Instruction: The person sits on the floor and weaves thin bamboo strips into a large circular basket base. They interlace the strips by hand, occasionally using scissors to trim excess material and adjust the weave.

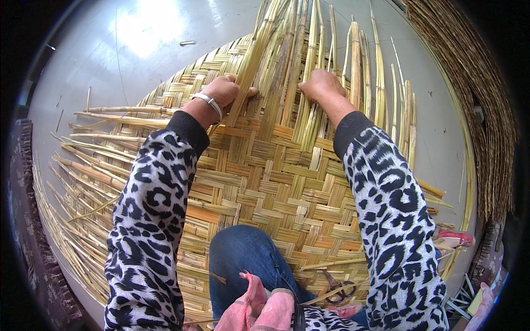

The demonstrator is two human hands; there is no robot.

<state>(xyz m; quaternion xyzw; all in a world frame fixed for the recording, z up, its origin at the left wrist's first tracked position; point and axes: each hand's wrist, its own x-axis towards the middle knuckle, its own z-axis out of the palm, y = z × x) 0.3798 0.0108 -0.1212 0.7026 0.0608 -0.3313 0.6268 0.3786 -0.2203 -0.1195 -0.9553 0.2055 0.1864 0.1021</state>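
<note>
1. The woven mat (270, 190) lies on the floor (83, 66), beneath both forearms.
2. The left hand (223, 92) grips some loose strips (248, 71) — the right hand (323, 86) looks closed on others, its fingers mostly hidden.
3. Best handled without twisting: keep neighbouring strips in order, tension even — and each crossing flat.

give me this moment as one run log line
left hand: gripping slanting strips | right hand: closed on upright strips | woven mat: loose ends at far and left sides | scissors: right of bent knee
</note>
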